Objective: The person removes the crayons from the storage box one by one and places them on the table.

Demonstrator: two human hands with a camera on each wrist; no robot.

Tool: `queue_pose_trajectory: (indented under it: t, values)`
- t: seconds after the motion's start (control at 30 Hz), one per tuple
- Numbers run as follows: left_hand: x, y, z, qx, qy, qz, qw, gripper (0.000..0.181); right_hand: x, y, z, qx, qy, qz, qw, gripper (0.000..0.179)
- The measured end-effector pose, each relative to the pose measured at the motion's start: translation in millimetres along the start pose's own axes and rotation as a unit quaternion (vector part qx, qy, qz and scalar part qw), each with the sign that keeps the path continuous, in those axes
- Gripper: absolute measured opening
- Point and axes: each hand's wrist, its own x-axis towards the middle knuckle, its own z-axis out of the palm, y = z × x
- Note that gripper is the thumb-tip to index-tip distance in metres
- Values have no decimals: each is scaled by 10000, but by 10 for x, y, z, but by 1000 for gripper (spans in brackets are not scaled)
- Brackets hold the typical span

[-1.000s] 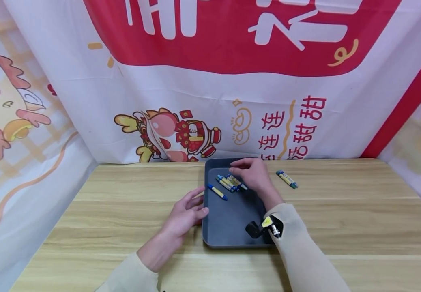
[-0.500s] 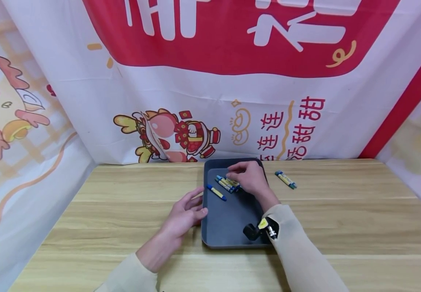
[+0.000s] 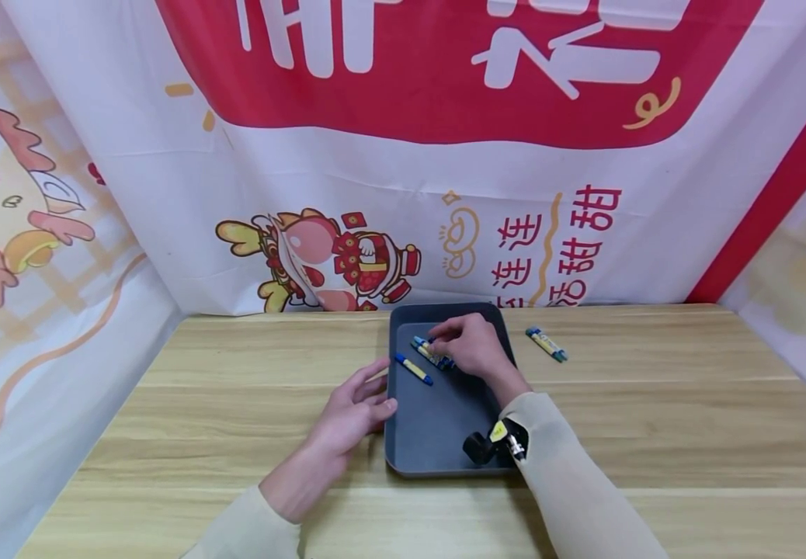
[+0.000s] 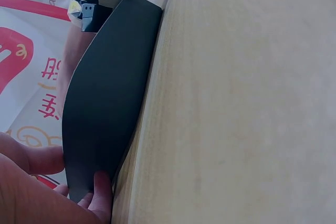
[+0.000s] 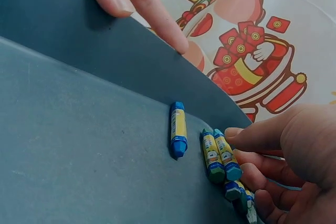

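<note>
A dark grey tray (image 3: 438, 435) lies on the wooden table with several crayons in it. My left hand (image 3: 352, 407) grips the tray's left wall, thumb over the rim and fingers along the outside, as the left wrist view also shows. Inside the tray my right hand (image 3: 473, 345) curls round a small bunch of crayons near the far end. In the right wrist view, a fingertip (image 5: 232, 132) touches the end of a light blue crayon (image 5: 227, 156), which lies beside a green crayon (image 5: 212, 158). A blue crayon (image 5: 178, 129) lies apart from the bunch. More crayons are partly hidden by the right fingers.
To the right of the tray, a pair of crayons (image 3: 546, 344) lies on the table (image 3: 654, 435). A printed cloth (image 3: 389, 171) hangs behind the table. A small camera (image 3: 478, 448) on the right wrist hangs over the tray's near part.
My right hand has moved slightly left and toward me, down onto the bunch of crayons, covering more of it. The left hand and the tray stay in place.
</note>
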Motion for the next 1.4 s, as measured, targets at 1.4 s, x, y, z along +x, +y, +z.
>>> queue_pose_trajectory:
  t: [1.4]
  values:
    - [-1,2,-15,-57,-20,-17,10000,64,-27,-35,5,-378,34,-228,9990,17]
